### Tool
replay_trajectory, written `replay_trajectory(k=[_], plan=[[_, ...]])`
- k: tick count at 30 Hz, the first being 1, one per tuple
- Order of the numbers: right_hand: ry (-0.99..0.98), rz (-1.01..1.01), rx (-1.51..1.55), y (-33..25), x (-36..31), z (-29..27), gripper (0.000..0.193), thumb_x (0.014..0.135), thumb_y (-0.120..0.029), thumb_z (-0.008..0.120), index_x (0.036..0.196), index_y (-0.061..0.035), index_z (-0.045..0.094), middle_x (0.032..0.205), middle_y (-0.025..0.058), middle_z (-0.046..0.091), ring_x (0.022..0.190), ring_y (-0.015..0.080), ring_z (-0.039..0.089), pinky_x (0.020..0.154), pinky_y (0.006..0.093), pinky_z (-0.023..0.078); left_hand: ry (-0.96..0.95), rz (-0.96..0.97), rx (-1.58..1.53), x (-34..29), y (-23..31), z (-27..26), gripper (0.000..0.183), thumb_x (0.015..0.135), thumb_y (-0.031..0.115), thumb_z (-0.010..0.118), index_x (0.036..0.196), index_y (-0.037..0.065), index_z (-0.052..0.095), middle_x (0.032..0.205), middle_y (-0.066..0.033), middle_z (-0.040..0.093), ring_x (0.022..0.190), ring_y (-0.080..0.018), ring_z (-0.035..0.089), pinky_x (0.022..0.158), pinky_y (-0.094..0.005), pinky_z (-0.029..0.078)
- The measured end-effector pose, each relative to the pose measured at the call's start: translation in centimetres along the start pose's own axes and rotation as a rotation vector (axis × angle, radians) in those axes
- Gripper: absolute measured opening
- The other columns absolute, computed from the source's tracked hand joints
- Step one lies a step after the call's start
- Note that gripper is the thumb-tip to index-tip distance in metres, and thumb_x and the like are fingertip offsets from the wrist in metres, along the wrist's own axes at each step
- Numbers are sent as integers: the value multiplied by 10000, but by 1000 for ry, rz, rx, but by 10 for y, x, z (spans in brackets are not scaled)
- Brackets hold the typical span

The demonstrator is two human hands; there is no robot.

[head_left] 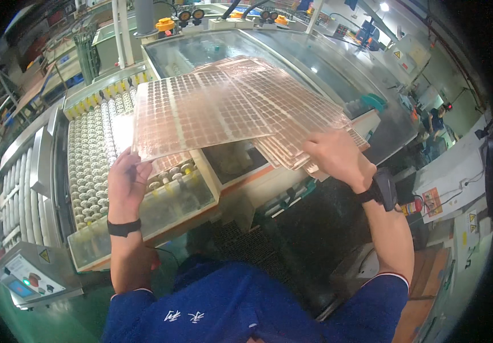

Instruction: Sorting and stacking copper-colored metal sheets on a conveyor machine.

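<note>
A thin copper-coloured circuit board panel, patterned with rows of small squares, is tilted over the roller conveyor. My left hand pinches its near left corner between thumb and fingers. To the right lies a fanned stack of similar circuit board panels, partly under the lifted one. My right hand is closed at the near right edge of that stack, and its fingertips are partly hidden. A dark band is around my left wrist, and a dark watch-like device is on my right.
Rows of white wheels fill the roller conveyor, behind a clear front guard. A control box stands at the lower left. Glass-like machine covers extend behind the stack. A person is far right.
</note>
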State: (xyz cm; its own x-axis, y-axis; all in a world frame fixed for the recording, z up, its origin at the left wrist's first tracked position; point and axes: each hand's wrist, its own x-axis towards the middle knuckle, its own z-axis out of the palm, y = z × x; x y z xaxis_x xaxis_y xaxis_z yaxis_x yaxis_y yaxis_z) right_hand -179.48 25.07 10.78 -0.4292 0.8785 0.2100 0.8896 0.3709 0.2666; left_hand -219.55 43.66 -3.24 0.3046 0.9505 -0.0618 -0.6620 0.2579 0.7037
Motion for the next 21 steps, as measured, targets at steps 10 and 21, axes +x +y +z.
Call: replay_trajectory(k=[10, 21], plan=[[79, 659, 105, 94, -52, 30, 296, 899, -243, 610, 1035, 3, 701, 997, 238, 690, 962, 437, 646, 841, 487, 517, 8, -24, -14, -13, -7, -2, 293, 932, -11, 540, 1221, -59, 536, 1111, -159, 670, 904, -231, 711, 749, -292, 621], [5, 1105, 344, 197, -64, 91, 532, 947, -427, 635, 1069, 87, 695, 1020, 179, 718, 932, 279, 667, 817, 421, 517, 52, -50, 20, -26, -14, 6, 308, 876, -62, 511, 1173, -7, 568, 747, 4, 492, 620, -118, 480, 608, -256, 487]])
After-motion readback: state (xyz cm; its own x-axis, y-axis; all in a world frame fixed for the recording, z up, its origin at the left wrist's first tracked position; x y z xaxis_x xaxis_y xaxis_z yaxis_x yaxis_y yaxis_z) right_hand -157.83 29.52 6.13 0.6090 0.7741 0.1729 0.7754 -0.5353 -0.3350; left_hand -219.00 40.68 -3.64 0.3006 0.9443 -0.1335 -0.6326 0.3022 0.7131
